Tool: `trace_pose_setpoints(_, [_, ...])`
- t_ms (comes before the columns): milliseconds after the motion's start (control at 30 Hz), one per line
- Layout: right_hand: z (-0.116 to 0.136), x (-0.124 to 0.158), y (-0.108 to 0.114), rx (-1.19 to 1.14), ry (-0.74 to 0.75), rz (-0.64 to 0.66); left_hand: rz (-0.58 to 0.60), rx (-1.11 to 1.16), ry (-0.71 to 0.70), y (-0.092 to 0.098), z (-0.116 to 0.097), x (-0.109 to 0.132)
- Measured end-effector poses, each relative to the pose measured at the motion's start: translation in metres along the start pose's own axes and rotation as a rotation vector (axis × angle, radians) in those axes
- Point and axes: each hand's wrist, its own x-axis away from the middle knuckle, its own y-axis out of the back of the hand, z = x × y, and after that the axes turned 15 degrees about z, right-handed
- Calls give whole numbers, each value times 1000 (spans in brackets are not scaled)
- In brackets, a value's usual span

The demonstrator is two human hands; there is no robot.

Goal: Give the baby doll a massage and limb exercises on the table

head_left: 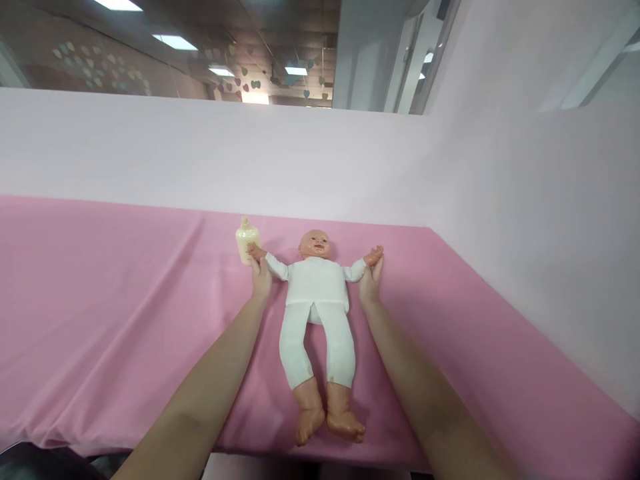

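Observation:
A baby doll (pixel 317 283) in a white top and white trousers lies on its back on a pink cloth (pixel 125 320), head away from me and bare feet toward me. Its arms are spread out to both sides. My left hand (pixel 261 277) is closed around the doll's forearm and wrist on the left. On the other side, my right hand (pixel 371 281) grips the doll's other wrist, with the doll's fingers showing above mine. Just beyond my left hand stands a pale yellow pump bottle (pixel 247 239), partly covered by the doll's hand.
The pink cloth covers the table, with folds on the left. A white wall (pixel 210 157) rises behind it, topped by a window (pixel 175 53) with ceiling lights and heart-shaped decorations. Another white wall (pixel 540 220) closes off the right side.

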Motion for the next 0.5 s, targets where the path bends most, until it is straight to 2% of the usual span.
trace_pose_setpoints(67, [3,2,-4,21,0,59,65,-56,-64,-5,-6,3])
trace_pose_setpoints(233, [7,9,-8,137,60,216,329,-281,-271,-19,-16,9])
trace_pose_setpoints(500, [19,15,-14,427,200,418,472,-537,-272,-24,-13,10])
